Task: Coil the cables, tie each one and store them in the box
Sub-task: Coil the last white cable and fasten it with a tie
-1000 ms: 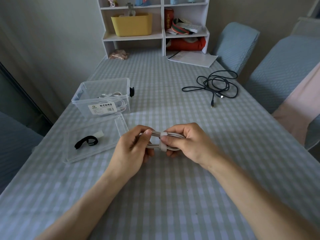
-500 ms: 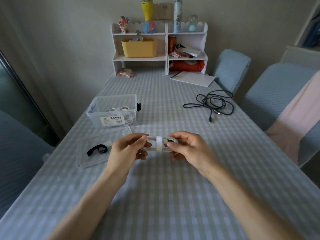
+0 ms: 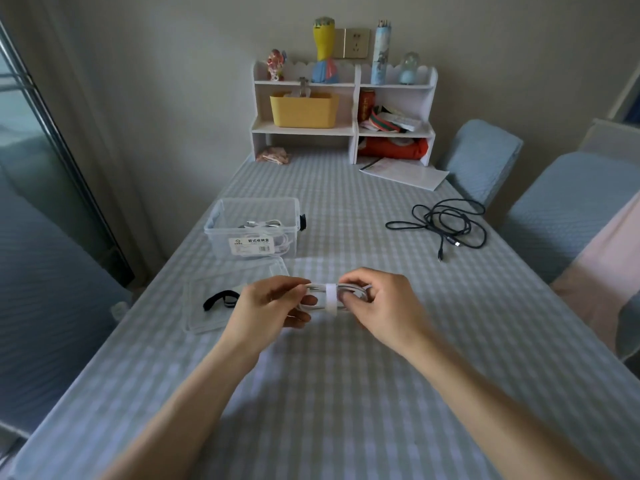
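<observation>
A coiled white cable [image 3: 349, 294], bound at its middle by a white strap [image 3: 330, 296], is held just above the checked tablecloth [image 3: 346, 393] near the middle of the table, between a person's two hands. The left hand [image 3: 268, 306] pinches one end of the coil between thumb and curled fingers; the right hand [image 3: 381, 303] curls its fingers round the other end, thumb pressed close beside the strap. Just beyond the left hand lies a clear lid [image 3: 221, 306], flat on the cloth, with a black strap [image 3: 219, 299] on it. Behind the lid stands the open clear box [image 3: 254, 233], a label on its near wall and another white cable [image 3: 263, 225] already inside. Well apart, toward the far right of the table, a black cable [image 3: 446, 225] lies loose and uncoiled. At the far end stands a white shelf unit [image 3: 346, 109] holding a yellow bin [image 3: 304, 109], with a sheet of paper [image 3: 403, 173] lying before it. Two blue-covered chairs [image 3: 485, 157] stand along the right side.
</observation>
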`<control>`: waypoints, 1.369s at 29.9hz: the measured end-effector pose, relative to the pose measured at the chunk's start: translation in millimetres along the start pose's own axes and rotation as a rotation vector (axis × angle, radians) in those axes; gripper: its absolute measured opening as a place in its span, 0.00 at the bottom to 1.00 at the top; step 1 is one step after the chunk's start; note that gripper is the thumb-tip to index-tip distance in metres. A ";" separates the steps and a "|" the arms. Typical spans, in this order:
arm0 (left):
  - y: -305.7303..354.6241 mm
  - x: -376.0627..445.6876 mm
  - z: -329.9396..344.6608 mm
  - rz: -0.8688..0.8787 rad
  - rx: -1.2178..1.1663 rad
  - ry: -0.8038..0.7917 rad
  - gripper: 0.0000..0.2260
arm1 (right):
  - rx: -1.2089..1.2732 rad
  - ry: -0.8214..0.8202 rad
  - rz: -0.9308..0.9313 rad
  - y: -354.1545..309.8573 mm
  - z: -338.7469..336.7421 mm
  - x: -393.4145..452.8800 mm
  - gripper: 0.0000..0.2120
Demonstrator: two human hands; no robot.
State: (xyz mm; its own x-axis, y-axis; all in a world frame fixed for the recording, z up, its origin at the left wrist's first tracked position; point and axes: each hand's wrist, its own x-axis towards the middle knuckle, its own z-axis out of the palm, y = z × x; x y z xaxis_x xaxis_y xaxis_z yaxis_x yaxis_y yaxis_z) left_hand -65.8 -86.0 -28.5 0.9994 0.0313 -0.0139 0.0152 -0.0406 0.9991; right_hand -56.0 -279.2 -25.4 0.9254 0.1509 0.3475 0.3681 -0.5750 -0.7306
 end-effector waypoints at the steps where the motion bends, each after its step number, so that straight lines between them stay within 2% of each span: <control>1: -0.4 -0.2 -2.2 0.053 0.080 0.001 0.07 | -0.038 0.013 -0.014 -1.8 1.1 1.9 0.03; 5: 0.8 0.9 -16.9 0.352 0.533 0.022 0.06 | -0.184 0.005 -0.166 -3.8 11.5 12.4 0.03; 7: 3.3 3.5 -24.6 0.484 0.659 0.015 0.07 | -0.211 -0.058 -0.192 -4.1 10.7 18.5 0.05; 10: 4.4 9.7 -39.2 0.649 0.786 0.007 0.07 | -0.078 -0.155 -0.076 -10.0 10.4 27.8 0.04; 12: 2.6 13.4 -50.0 0.696 0.859 0.017 0.08 | 0.070 -0.147 0.034 -15.4 15.6 35.2 0.04; 17: 4.0 20.4 -66.0 0.618 0.773 0.099 0.01 | 0.110 -0.157 0.085 -25.9 33.8 52.1 0.06; 20: 7.9 27.1 -74.2 0.494 0.699 0.131 0.00 | 0.171 -0.160 0.119 -31.1 45.3 59.2 0.04; 25: 6.1 32.0 -74.1 0.398 0.641 0.169 0.02 | 0.323 -0.146 0.180 -29.2 50.3 63.1 0.04; 30: 9.7 48.6 -69.8 0.103 0.589 0.111 0.05 | 0.325 -0.119 0.141 -19.2 52.4 62.4 0.09; 33: 12.6 53.2 -61.3 -0.013 0.519 0.035 0.09 | 0.380 -0.149 0.136 -11.0 46.3 64.0 0.08; 37: 14.3 49.1 -51.3 -0.005 0.432 0.075 0.09 | 0.423 -0.160 0.175 -8.5 41.1 61.0 0.04; 41: 10.5 42.7 -42.7 0.161 0.616 0.181 0.05 | 0.408 -0.170 0.205 -6.6 38.1 58.2 0.01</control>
State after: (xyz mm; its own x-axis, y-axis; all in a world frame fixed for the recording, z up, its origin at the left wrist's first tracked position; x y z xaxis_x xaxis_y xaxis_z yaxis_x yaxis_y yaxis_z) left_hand -24.3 -42.5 -16.8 0.9706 0.1424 0.1940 -0.0650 -0.6212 0.7810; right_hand -1.2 -236.0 -22.8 0.9715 0.2167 0.0964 0.1506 -0.2497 -0.9566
